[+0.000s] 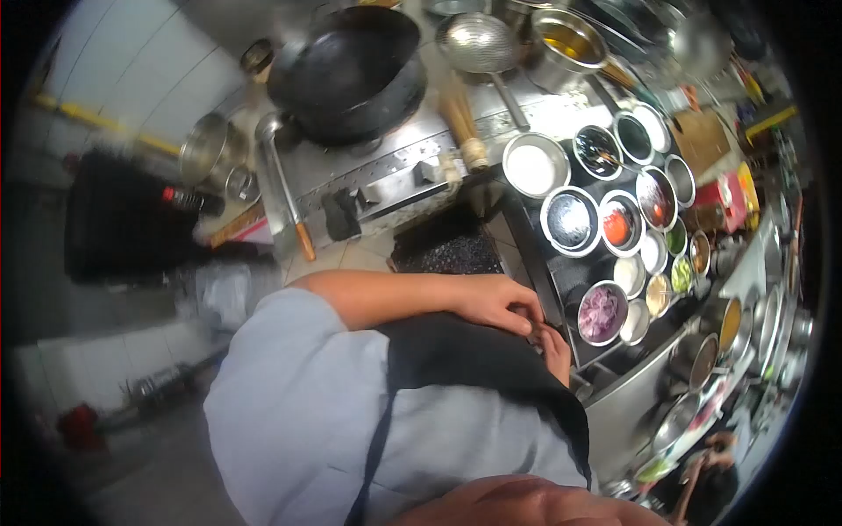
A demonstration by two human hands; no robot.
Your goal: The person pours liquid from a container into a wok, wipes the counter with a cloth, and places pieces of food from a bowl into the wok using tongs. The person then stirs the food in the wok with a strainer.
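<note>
My left hand point(496, 302) is in front of the black apron point(465, 351), its forearm crossing my body. Its fingers are curled and meet the fingers of my right hand point(554, 352). The right hand is partly hidden behind the apron's edge, and its fingers are bent too. What lies between the fingertips, if anything, is too small to make out. Just right of the hands, nearest to them, a metal bowl holds sliced purple onion point(602, 313). A white bowl of red sauce point(617, 226) stands farther up.
A black wok point(351, 79) sits on the stove, with a ladle point(285, 180) to its left. A perforated strainer point(480, 44), a bamboo brush point(462, 123) and a pot of oil point(568, 44) are at the back. Another person's arms point(702, 465) show at lower right.
</note>
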